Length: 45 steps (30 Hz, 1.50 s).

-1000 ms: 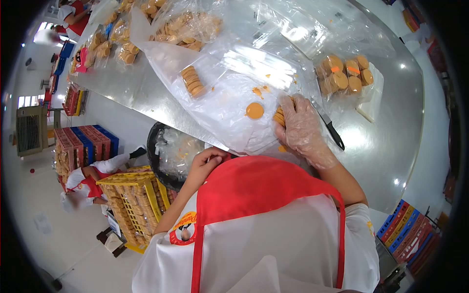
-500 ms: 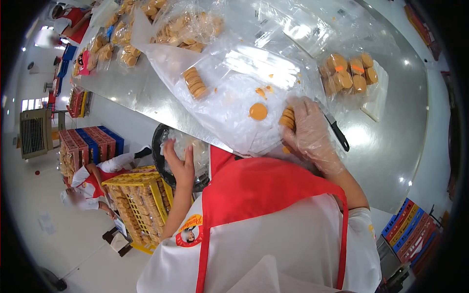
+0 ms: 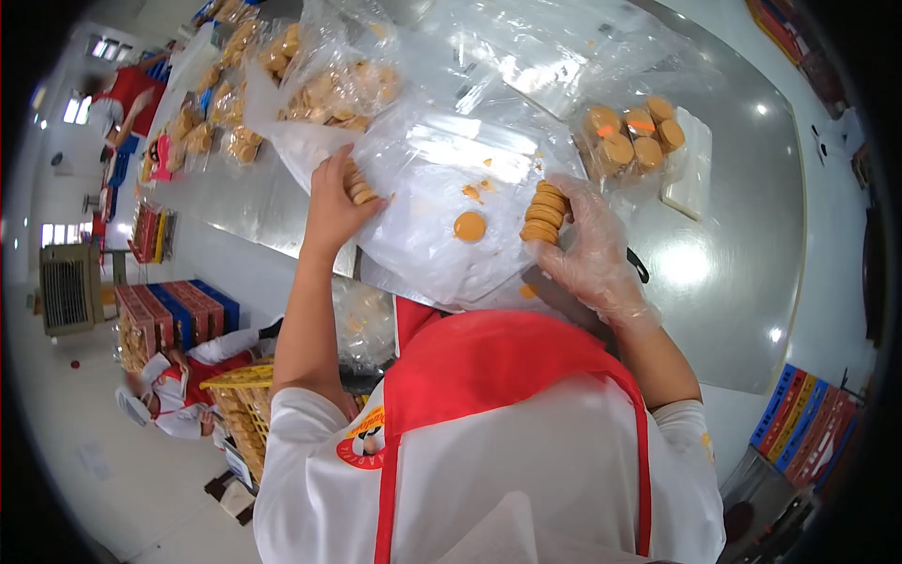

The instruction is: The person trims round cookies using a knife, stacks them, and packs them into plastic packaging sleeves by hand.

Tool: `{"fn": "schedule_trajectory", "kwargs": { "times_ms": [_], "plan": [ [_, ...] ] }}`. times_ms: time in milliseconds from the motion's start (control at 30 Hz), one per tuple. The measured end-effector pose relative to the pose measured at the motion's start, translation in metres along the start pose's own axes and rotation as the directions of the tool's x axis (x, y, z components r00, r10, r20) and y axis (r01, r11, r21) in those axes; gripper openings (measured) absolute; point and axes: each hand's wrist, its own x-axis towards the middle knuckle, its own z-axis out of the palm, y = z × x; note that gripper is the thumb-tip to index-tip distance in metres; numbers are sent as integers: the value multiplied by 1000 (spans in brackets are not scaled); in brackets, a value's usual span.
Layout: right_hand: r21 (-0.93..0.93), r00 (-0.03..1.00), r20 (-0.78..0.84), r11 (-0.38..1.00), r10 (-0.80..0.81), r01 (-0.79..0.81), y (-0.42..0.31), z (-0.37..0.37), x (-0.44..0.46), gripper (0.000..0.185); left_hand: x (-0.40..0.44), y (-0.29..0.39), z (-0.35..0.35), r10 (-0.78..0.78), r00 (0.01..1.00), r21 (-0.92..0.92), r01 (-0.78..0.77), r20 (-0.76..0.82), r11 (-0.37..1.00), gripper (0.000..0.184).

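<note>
My bare left hand [image 3: 340, 202] is wrapped round a short stack of round biscuits [image 3: 358, 184] at the left side of the plastic sheet [image 3: 423, 246]. In a clear plastic glove, my right hand [image 3: 592, 244] grips another stack of biscuits [image 3: 545, 212], its fingers along the right side. Between the hands a single round biscuit [image 3: 470, 226] lies flat, with orange crumbs [image 3: 473, 194] just above it. The black handle of a knife [image 3: 638, 265] shows beside my right hand; the blade is hidden.
Bagged biscuits [image 3: 615, 150] and a white stack of sheets [image 3: 689, 164] lie at the right of the metal table [image 3: 742, 235]. More bags [image 3: 348, 89] are at the upper left. A bin [image 3: 362, 324] and yellow crates [image 3: 246, 404] stand below left, near a co-worker [image 3: 188, 381].
My left hand has risen from near the bin to the left stack and closed round it. My right hand still holds its stack, now more exposed. The view has shifted slightly.
</note>
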Motion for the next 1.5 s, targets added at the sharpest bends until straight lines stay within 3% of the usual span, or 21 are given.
{"fn": "schedule_trajectory", "kwargs": {
  "times_ms": [100,133,200,300,333,400,500,600,700,733,933,1100,1200,1300,1400,1500],
  "plan": [
    [266,996,-21,961,86,-78,-8,-8,12,69,-13,14,-4,-57,995,-321,27,-85,947,103],
    [297,994,-80,954,71,-45,-11,-9,18,70,-19,31,-11,-98,994,-432,72,-40,899,105],
    [346,981,-189,938,37,31,-19,-10,34,71,-32,61,-17,-3,1000,-433,-8,-23,902,106],
    [270,953,-303,959,-6,91,-37,-13,52,70,-46,92,-18,96,995,-480,-74,21,874,108],
    [169,954,-290,977,-78,132,-38,-15,55,70,-49,97,-19,120,992,-501,-83,42,861,109],
    [-33,947,-237,976,-216,214,-40,-20,59,68,-52,103,-26,130,990,-472,-93,46,877,109],
    [-25,966,-17,966,-259,258,-46,-27,51,66,-56,99,-28,118,992,-452,-86,42,888,110],
    [117,974,175,986,-141,122,-59,-34,43,66,-58,94,-31,128,989,-497,-77,71,864,111],
    [283,949,280,957,-142,60,-52,-31,41,63,-63,89,-30,160,977,-650,-32,138,759,112],
    [259,962,247,965,-114,47,-52,-32,40,64,-64,88,-30,174,972,-707,-9,161,707,113],
    [197,996,77,979,37,-52,-58,-36,39,66,-64,94,-34,149,973,-614,-9,178,789,111],
    [232,990,-108,971,93,-66,-55,-39,39,69,-64,97,-31,149,969,-643,15,199,766,108],
    [15,994,-34,995,-100,100,-54,-36,32,69,-63,99,-32,165,958,-595,8,236,803,113],
    [155,987,159,988,-23,-2,-65,-40,25,68,-62,103,-35,177,943,-539,2,280,842,115],
    [162,965,264,985,13,-58,-65,-45,24,69,-63,102,-38,199,918,-561,31,343,827,110],
    [-45,995,63,996,-72,75,-63,-45,23,71,-67,95,-36,251,898,-691,77,361,719,108]
  ]
}}
